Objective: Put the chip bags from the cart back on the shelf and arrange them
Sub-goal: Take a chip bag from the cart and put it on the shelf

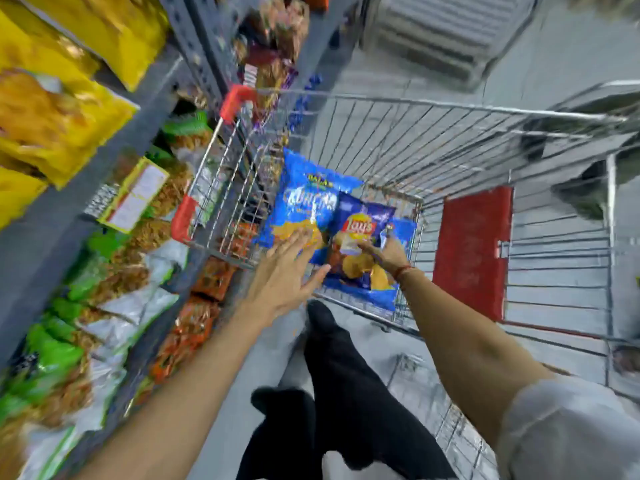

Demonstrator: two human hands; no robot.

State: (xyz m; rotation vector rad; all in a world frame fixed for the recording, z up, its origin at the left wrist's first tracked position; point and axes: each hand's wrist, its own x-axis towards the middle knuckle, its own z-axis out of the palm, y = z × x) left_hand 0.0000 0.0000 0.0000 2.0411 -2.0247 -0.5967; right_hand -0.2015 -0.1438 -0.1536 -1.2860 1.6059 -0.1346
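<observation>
Head view: both arms extend forward into the wire cart [408, 140] at frame centre. The left hand [284, 271] is flat, fingers spread open, holding nothing, with its fingertips over the large blue chip bag [304, 199]. The right hand [389, 252] has its fingers closed on the dark blue Lay's bag [360, 223]. The shelf [104, 161] fills the left of the frame.

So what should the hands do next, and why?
Probably close the right hand on the dark blue Lay's bag and lift it out of the cart: the fingers already rest on it, while the open left hand hovers by the light blue bag.
</observation>
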